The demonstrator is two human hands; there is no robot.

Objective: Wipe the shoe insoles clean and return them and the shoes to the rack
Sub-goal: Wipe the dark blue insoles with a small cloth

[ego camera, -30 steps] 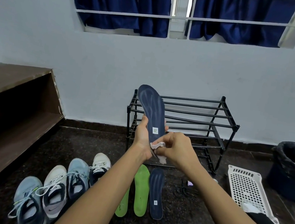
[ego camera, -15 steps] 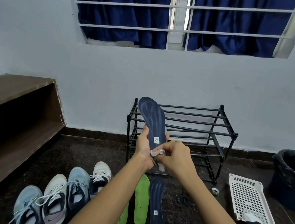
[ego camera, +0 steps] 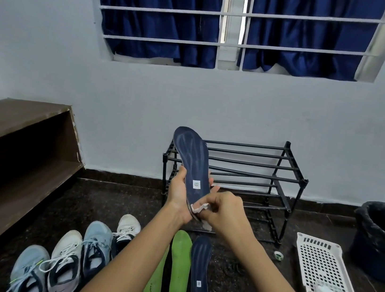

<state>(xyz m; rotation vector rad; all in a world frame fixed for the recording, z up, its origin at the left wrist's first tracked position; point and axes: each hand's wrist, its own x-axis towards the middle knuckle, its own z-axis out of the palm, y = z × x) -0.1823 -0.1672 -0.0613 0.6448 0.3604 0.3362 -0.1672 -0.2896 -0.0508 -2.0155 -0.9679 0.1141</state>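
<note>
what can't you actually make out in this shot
Head view, the only one:
1. Heel of the held insole: covered by the right hand and the wipe.
2. Left green insole: partly behind the left forearm.
3. Leftmost shoe: near end cut off by the bottom edge.
4. Small round thing beside the basket: too small to identify.
5. Bin: cut off by the right edge.

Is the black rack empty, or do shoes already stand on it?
Empty where visible: the rack shows only bare bars, and the shoes stand on the floor.
</note>
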